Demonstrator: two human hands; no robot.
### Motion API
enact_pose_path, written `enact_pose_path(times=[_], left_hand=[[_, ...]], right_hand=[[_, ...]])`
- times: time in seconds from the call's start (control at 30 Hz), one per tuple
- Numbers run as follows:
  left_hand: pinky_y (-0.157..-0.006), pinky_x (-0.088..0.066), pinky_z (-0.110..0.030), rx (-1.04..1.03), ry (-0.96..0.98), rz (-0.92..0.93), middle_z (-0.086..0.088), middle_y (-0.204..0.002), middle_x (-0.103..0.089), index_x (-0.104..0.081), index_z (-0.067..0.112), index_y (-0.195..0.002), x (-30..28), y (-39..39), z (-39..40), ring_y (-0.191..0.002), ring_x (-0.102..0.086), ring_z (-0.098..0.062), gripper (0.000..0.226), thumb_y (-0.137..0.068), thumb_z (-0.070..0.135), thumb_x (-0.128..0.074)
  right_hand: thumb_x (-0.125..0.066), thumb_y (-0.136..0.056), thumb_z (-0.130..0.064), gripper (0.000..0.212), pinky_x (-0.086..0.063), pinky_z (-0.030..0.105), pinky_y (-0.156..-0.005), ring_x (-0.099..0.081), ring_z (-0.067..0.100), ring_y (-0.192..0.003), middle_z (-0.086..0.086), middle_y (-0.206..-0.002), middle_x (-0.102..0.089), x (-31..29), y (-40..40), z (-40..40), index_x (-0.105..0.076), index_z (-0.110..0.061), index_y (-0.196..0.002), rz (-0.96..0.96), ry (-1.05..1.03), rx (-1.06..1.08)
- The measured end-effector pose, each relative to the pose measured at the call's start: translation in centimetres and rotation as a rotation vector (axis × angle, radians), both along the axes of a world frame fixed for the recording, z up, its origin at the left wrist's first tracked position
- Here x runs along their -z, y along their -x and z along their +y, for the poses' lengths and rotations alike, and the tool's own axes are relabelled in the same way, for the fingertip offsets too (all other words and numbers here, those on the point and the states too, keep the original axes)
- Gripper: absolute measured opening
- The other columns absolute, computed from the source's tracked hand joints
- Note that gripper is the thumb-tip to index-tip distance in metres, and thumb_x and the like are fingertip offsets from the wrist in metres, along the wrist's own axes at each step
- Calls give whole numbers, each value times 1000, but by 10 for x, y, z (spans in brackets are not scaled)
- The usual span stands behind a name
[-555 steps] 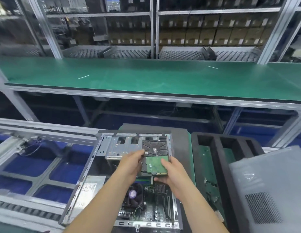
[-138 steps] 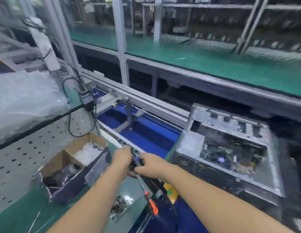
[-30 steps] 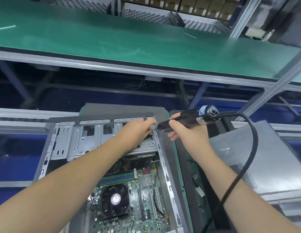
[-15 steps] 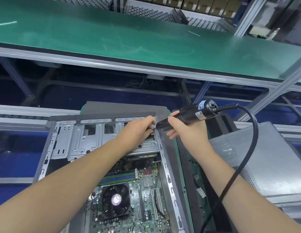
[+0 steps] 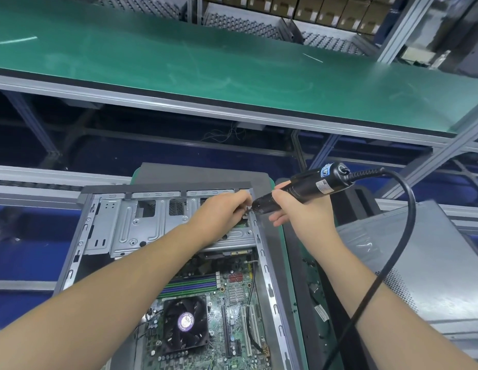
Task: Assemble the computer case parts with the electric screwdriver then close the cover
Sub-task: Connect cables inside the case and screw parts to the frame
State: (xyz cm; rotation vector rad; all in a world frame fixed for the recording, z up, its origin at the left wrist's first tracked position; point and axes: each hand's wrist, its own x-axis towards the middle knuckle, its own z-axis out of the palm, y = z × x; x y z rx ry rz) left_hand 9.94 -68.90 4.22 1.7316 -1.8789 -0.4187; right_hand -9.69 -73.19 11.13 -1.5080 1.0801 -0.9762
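Computer case [image 5: 104, 231]: we see it lying open on its side in front of us, its cover off, the far end away from us.
Drive cage [image 5: 141, 225]: a bare metal bracket across the far end of the case, above the circuit board.
Circuit board [image 5: 232, 311]: it fills the near half of the case, with a black fan [image 5: 185, 323] at its near left and memory sticks [image 5: 191, 284] just beyond the fan.
Right hand [image 5: 299, 217]: our fingers curl around the front of the electric screwdriver [image 5: 299, 190], which points left and slightly down at the far right corner of the case.
Screwdriver tip: it meets the case wall right at our left fingertips; we cannot make out a screw there.
Left hand [image 5: 221, 214]: it reaches across the drive cage to the same corner, fingertips pinched together at the tip; what they pinch is too small for us to tell.
Cord [image 5: 403, 236]: a thick black cable loops from the tool's back end, up and right, then down over our right forearm and out of view.
In the way: our left arm covers part of the drive cage and the board's left side.
Cover [image 5: 424, 263]: a grey metal panel in clear plastic wrap lies to the right, apart from the case.
Black tray [image 5: 307, 276]: it sits between the case and the cover.
Green bench [image 5: 205, 65]: a long empty-topped work surface runs across beyond us, with cardboard boxes [image 5: 312, 6] on racks behind it.
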Motion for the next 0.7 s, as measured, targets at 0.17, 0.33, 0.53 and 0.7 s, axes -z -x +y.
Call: enact_pose_path(times=[0.17,0.33,0.53,0.7], left_hand=[[-70,-56,-38,-3,-12,14,10,-89,-65,-57,30,-100,3,0,-2,-77,-60,-12,10,-100,20,-57],[-85,-52,-33,-59,19,17,9,-96,-67,-71,25,-103,4,2,1,-89,-60,-12,12,-92,24,-65],[-86,-48,-36,-146,21,-8,4,-93,-64,-76,21,-94,6,10,-3,-92,-59,-17,9,-92,27,-71],[-86,-49,-36,-189,-9,124,9,-92,-63,-76,23,-92,9,9,-4,-90,-59,-14,5,-92,25,-73]], right_hand=[[-76,-86,-18,6,-58,31,-49,-73,32,-56,4,-79,-77,-1,-1,0,-74,-18,-91,9,12,-5],[-76,-90,-13,5,-58,30,-50,-72,30,-55,4,-78,-77,-2,-2,-1,-74,-17,-92,11,6,-1],[-77,-88,-14,6,-59,32,-50,-73,34,-57,5,-81,-77,0,0,1,-74,-15,-94,-29,0,7],[-76,-90,-13,3,-59,31,-48,-73,37,-57,9,-79,-77,2,0,0,-74,-15,-92,-49,-40,53]])
